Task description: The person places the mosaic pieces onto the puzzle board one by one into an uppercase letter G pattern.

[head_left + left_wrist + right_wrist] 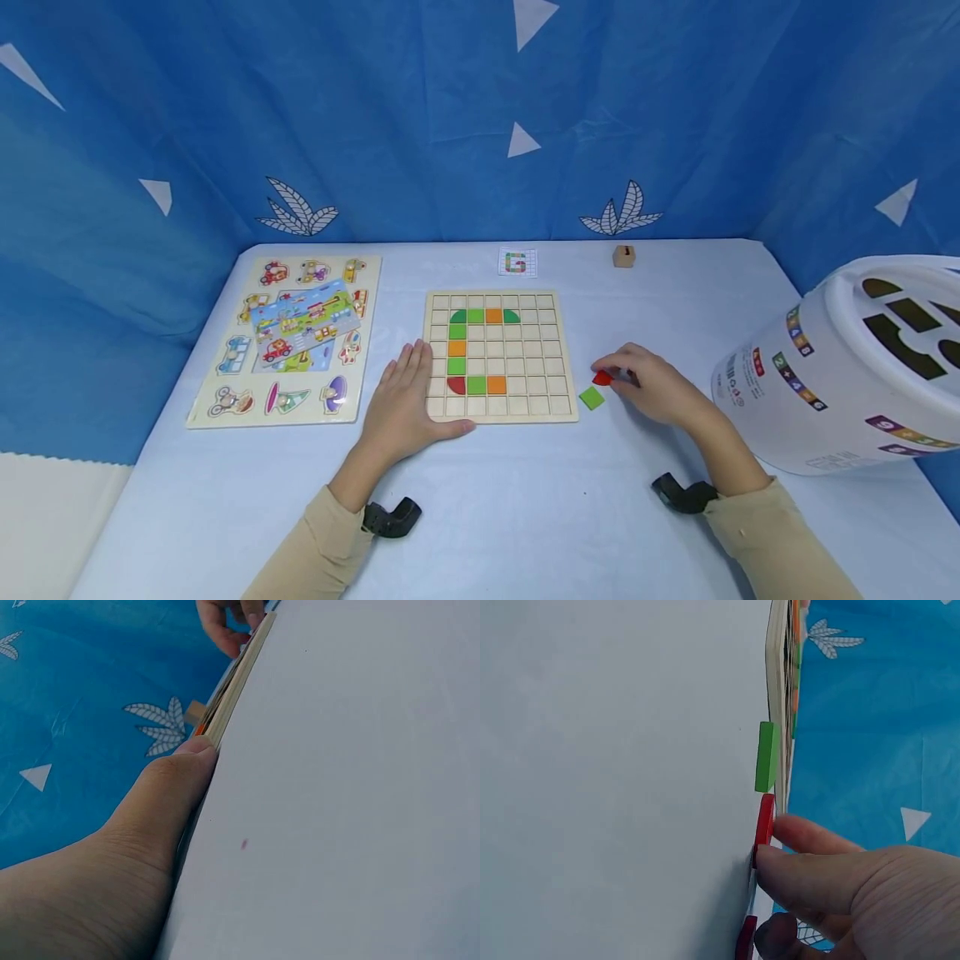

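Looks like a staged play or recording corner rather than anyone's living room. A blue patterned cloth backdrop (450,125) with white leaves and triangles wraps round three sides of a pale table (525,517). On it: kids' stuff, namely a wooden grid board (497,354), a vehicle peg puzzle (288,337) and a white shape-sorter bucket (847,367). Black camera mounts sit on both wrists.

Red piece (602,378); green square (591,398); blue leaf-patterned backdrop (450,125); white bucket (847,367).
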`<state>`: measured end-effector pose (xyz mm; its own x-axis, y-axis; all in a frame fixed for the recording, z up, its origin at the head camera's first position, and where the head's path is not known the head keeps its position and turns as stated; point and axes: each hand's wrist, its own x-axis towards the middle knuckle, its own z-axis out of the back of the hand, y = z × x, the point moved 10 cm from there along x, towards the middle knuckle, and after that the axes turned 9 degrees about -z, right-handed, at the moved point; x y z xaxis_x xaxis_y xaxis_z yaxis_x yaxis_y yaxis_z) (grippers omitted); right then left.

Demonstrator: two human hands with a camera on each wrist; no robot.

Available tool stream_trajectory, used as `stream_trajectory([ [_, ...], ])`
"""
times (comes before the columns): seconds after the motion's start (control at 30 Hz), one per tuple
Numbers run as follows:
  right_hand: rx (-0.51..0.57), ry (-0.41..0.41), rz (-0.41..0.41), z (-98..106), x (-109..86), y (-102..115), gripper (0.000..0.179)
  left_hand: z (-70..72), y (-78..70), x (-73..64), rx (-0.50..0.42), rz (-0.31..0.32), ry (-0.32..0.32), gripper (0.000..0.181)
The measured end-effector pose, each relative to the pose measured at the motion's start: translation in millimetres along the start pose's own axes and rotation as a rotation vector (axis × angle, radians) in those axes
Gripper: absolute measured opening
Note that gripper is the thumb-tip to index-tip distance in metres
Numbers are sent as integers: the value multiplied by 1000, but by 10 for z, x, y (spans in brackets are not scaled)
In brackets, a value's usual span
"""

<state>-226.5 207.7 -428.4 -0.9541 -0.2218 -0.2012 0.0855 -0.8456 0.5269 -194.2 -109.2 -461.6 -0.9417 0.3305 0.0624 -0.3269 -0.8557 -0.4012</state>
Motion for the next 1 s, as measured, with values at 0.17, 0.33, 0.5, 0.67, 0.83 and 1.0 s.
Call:
stream_trajectory([
  [0.17, -25, -42, -48, 30, 20, -24, 28, 7, 3, 5, -1, 0, 1, 137],
  [0.33, -34, -62, -58, 37, 37, -52, 19, 8, 5, 9, 3, 0, 1, 137],
  [0.5, -35, -54, -81, 18, 62, -75, 22, 0, 1, 7, 0, 0, 4, 137],
  [0.67, -35, -56, -88, 11, 80, -62, 23, -15, 8, 8, 3, -1, 1, 137],
  [0.83, -9, -49, -85, -10, 122, -48, 17, -14, 14, 5, 7, -1, -2, 137],
  [1.0, 41, -30, -73, -8, 144, -27, 17, -9, 8, -2, 7, 0, -2, 137],
])
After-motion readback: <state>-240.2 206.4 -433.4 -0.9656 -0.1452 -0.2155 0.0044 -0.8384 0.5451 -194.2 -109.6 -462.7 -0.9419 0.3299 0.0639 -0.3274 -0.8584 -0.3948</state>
